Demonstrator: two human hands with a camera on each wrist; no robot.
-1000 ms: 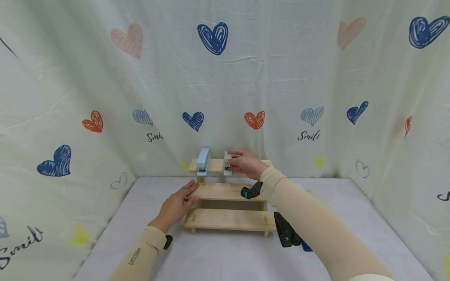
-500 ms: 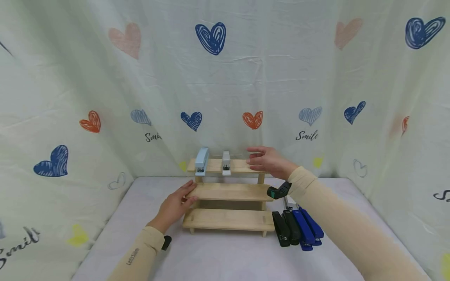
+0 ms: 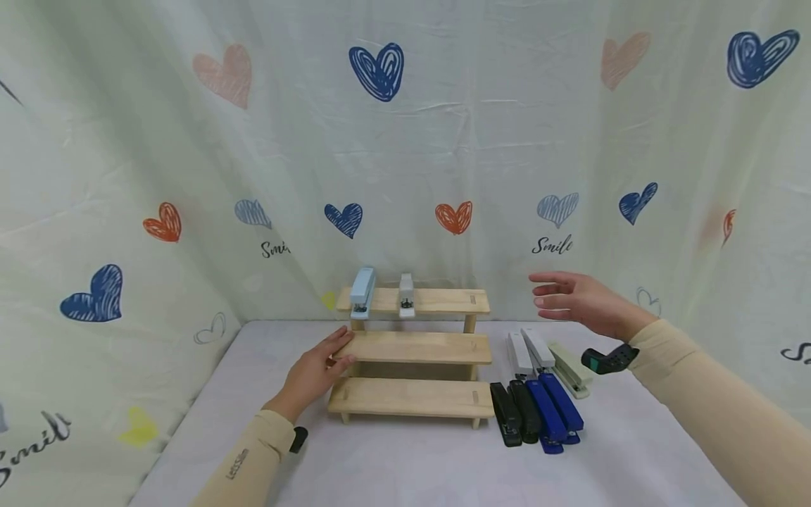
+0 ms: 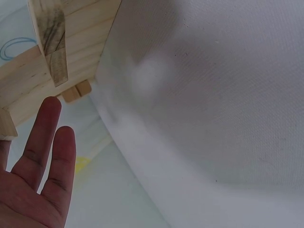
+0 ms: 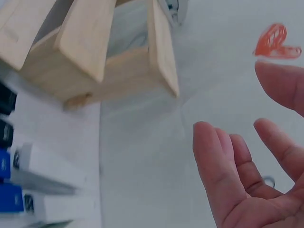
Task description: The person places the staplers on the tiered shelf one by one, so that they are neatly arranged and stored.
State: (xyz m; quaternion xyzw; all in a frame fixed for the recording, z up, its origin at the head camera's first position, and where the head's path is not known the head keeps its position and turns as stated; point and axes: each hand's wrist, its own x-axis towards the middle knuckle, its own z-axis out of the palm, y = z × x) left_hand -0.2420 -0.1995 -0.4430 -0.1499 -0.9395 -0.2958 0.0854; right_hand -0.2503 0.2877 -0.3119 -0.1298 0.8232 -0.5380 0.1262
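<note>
A three-tier wooden shelf (image 3: pixel 412 346) stands at the back middle of the table. On its top tier are a light blue stapler (image 3: pixel 363 292) at the left end and a smaller white-grey stapler (image 3: pixel 407 294) beside it. My left hand (image 3: pixel 315 373) rests against the left end of the middle tier, fingers extended. To the right of the shelf, my right hand (image 3: pixel 586 303) is in the air with fingers apart and holds nothing. Below it lie two white staplers (image 3: pixel 529 351) and a pale green stapler (image 3: pixel 570 370).
In front of the white staplers lie two black staplers (image 3: pixel 516 413) and two blue staplers (image 3: pixel 555 408), close by the shelf's right front corner. A white cloth covers the table (image 3: pixel 405 465). A curtain (image 3: pixel 405 155) printed with hearts hangs behind and at both sides.
My right hand has let go of the white-grey stapler on the top tier and moved right, away from the shelf. The left hand stays at the shelf's left end.
</note>
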